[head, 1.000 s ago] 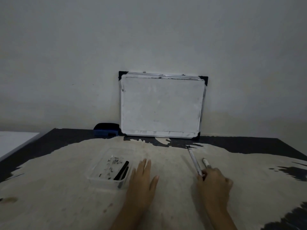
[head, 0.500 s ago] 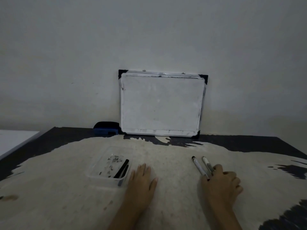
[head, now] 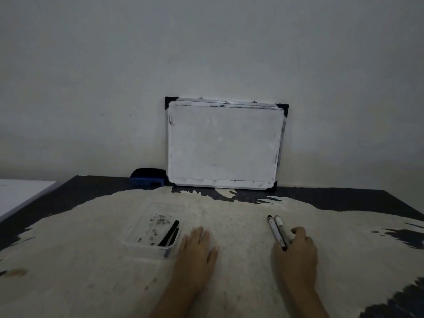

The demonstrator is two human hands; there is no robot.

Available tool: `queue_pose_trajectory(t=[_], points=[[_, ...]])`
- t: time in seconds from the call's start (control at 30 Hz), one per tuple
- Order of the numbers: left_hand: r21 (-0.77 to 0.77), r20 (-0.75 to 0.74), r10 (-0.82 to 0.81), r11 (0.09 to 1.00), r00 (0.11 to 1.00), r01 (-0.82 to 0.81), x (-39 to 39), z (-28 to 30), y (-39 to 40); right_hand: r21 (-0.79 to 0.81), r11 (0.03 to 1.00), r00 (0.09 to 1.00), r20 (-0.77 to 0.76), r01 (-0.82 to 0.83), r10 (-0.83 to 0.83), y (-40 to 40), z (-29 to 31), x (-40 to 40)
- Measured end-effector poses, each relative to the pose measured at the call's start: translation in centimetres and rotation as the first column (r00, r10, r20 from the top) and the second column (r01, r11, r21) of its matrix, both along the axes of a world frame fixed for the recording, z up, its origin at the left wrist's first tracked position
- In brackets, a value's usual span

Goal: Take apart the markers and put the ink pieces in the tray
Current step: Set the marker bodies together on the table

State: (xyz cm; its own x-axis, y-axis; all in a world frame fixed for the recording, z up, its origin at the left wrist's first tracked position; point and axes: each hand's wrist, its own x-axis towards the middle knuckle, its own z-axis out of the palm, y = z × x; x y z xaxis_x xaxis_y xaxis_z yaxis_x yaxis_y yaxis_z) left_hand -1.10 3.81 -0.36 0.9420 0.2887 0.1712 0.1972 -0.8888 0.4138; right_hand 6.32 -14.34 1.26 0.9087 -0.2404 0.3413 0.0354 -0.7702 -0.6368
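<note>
- Your left hand (head: 196,249) lies flat on the desk (head: 241,226), just right of the tray (head: 137,245).
- Inside the tray, two ink pieces (head: 169,233) lie side by side along its right side.
- Your right hand (head: 298,253) sits well right of the left one, with its fingers (head: 298,231) touching the near ends of two markers (head: 276,229).
- The markers lie side by side, touching, and point away from you.
- Behind everything, a whiteboard (head: 223,143) stands on the desk's far edge, leaning on the wall (head: 206,53).
- An eraser (head: 148,177) sits just left of the whiteboard's base.
</note>
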Motion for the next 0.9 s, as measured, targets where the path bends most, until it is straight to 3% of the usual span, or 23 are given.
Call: queue_pose_trajectory(t=[0.4,0.6,0.83,0.9], points=[[0.010,0.005,0.007,1.000,1.000,-0.007,0.0,-0.2,0.0,-0.029,0.999,1.000,-0.017,-0.013,0.013,-0.1,0.8,-0.7],[0.017,0.042,0.009,1.000,0.999,-0.010,-0.1,-0.2,0.0,-0.130,0.992,0.998,-0.063,0.000,-0.008,-0.1,0.8,-0.8],[0.023,0.200,-0.042,0.999,0.979,0.039,-0.2,0.0,-0.3,-0.164,0.986,0.999,0.039,-0.003,0.009,0.3,0.2,-0.7],[0.076,0.250,-0.079,0.995,0.965,0.062,-0.1,0.1,-0.5,-0.249,0.968,0.995,0.072,-0.042,0.062,1.2,0.1,-0.8]])
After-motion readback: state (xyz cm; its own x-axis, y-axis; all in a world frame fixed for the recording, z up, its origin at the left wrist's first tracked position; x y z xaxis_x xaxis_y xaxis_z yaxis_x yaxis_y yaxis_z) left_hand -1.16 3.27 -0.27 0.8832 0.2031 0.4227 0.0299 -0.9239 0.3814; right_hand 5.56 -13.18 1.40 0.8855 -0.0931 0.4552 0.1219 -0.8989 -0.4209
